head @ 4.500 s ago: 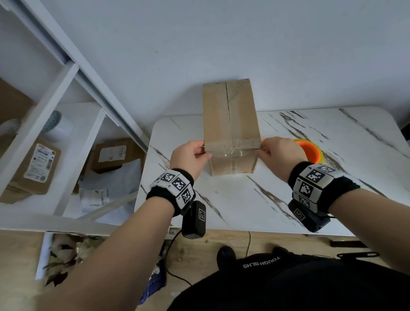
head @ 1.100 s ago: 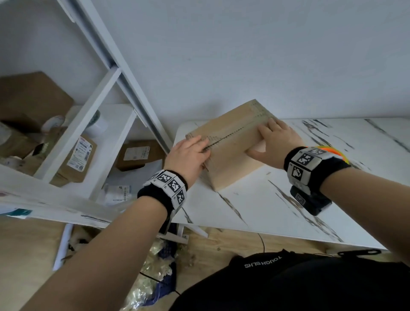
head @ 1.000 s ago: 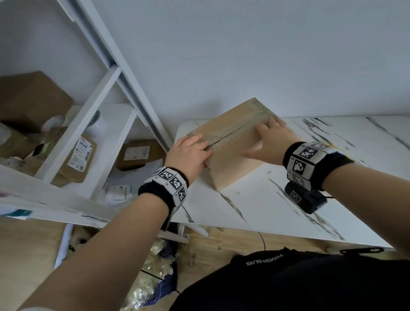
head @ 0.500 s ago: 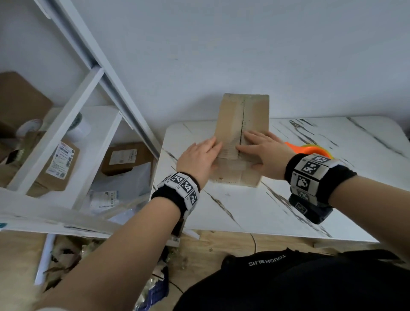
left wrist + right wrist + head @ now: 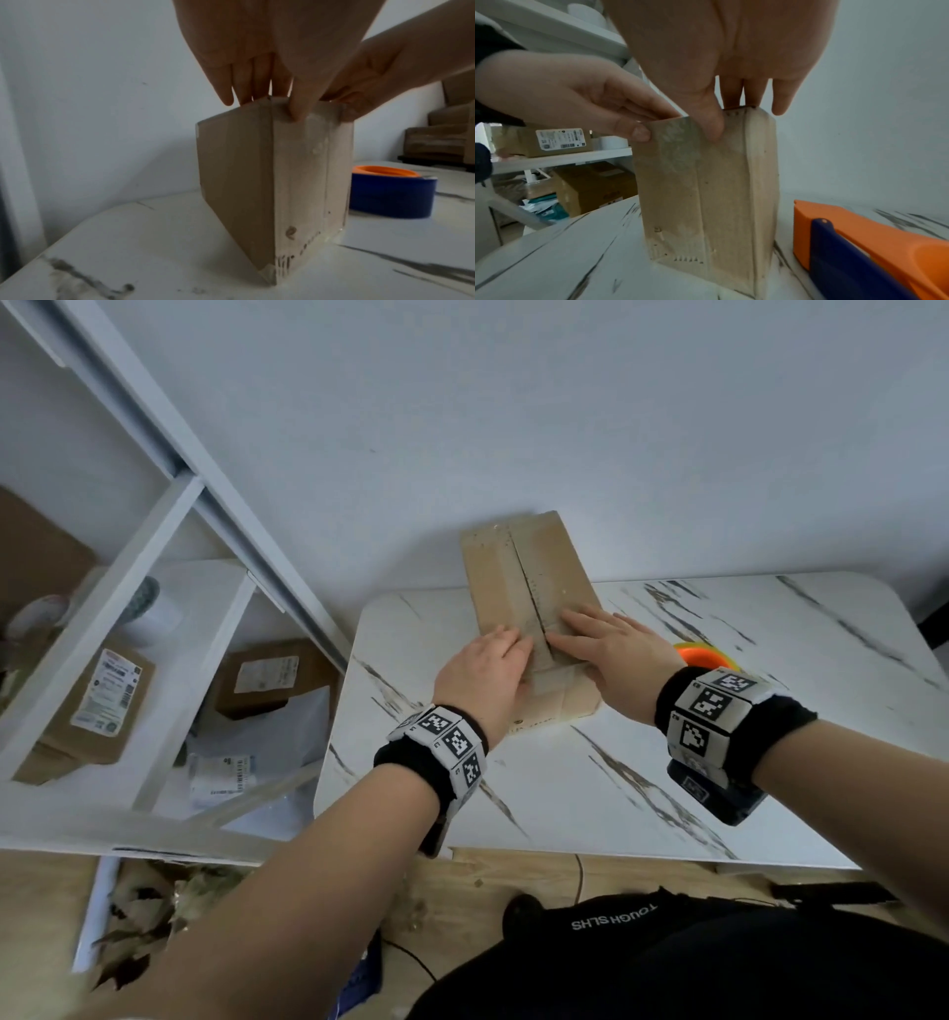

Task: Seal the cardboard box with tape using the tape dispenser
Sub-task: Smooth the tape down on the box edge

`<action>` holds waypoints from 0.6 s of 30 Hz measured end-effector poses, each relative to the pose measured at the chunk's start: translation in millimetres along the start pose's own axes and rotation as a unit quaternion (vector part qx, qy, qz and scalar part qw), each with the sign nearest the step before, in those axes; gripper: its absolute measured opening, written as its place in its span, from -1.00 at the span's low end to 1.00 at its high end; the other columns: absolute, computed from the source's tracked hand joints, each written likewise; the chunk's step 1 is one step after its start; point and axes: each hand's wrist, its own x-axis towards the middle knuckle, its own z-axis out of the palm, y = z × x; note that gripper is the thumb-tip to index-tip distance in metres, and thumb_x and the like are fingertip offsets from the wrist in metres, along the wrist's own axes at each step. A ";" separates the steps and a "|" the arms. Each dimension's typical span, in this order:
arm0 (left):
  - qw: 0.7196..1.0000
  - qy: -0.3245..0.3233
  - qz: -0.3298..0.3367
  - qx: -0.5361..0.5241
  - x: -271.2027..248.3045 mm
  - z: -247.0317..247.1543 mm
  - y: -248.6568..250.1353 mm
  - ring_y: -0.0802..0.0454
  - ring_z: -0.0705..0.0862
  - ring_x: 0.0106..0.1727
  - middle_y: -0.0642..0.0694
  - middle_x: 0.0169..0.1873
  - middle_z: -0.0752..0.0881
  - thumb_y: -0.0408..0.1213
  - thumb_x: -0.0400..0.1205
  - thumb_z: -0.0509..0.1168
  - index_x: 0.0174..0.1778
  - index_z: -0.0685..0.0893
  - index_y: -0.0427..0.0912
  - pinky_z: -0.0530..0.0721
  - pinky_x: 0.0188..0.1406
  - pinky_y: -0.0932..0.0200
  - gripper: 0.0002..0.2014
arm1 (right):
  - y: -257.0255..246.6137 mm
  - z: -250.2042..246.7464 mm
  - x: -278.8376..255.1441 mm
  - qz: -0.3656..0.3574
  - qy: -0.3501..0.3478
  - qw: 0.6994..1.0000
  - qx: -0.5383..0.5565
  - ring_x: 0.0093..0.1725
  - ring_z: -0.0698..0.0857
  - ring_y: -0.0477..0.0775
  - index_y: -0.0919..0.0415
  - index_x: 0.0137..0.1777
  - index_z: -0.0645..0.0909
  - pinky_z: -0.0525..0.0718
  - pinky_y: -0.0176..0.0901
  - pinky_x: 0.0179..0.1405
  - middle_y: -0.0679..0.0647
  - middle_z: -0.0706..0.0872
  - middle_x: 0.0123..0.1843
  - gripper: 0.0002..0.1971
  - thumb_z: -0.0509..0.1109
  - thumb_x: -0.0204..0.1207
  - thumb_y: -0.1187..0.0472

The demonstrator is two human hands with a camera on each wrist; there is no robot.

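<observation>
Cardboard box (image 5: 524,588) turned slightly since half-second ago; left hand (image 5: 482,675), right hand (image 5: 611,654) still flat, pressing top seam.

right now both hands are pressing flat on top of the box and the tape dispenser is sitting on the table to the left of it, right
Not quite. The tape dispenser sits on the table to the right of the box, behind the right hand, as the head view shows. Both hands, the left hand included, do press on the box top.

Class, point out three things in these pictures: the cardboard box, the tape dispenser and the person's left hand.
cardboard box (image 5: 493,577), head view, bare top flap.
tape dispenser (image 5: 390,194), left wrist view, blue side.
left hand (image 5: 477,680), head view, back of hand.
</observation>
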 end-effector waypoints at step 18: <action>0.997 -0.030 -0.046 0.061 38.1 21.2 39.7 -0.04 -0.04 0.69 -0.07 0.68 0.01 -0.01 0.64 0.19 0.65 -0.03 -0.12 -0.15 0.66 -0.02 -0.26 | 80.4 50.4 -28.7 0.285 -0.077 0.954 0.046 0.03 0.65 0.28 0.28 0.21 0.48 0.56 -0.02 -0.04 0.22 0.67 0.04 -0.61 0.34 0.50 0.03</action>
